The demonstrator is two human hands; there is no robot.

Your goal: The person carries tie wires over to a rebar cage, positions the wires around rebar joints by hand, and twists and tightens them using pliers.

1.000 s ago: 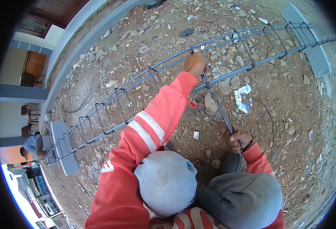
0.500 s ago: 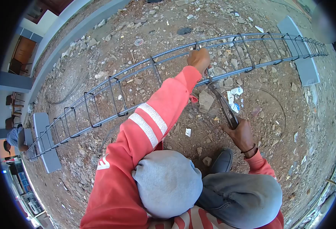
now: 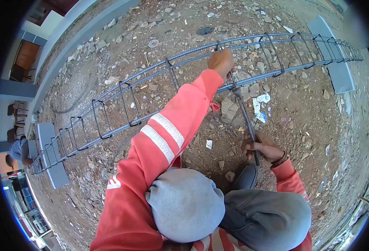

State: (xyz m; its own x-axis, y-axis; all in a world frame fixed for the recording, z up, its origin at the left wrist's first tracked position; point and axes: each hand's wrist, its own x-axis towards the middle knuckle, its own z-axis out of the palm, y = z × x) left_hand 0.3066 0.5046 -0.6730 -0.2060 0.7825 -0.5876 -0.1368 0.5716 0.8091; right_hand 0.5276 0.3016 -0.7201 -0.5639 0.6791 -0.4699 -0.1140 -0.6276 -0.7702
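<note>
rubbly brown dirt [image 3: 318,125]; upper centre, left hand [image 3: 221,62] outstretched, clenched on blue-grey ribbed steel cage [image 3: 258,78]; right of centre, right hand [image 3: 264,147] grasping dark metal pincers [image 3: 247,115].

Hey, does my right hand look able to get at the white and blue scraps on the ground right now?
Probably yes: the scraps lie just beyond the right hand with nothing visible blocking, though it would likely need to release the long tool.

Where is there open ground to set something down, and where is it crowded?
Fairly open, though stony: the ground between the paper scraps and the far-right grey board, below the steel cage; also left of the red sleeve. Crowded: around the left hand and tool at the cage.
</note>
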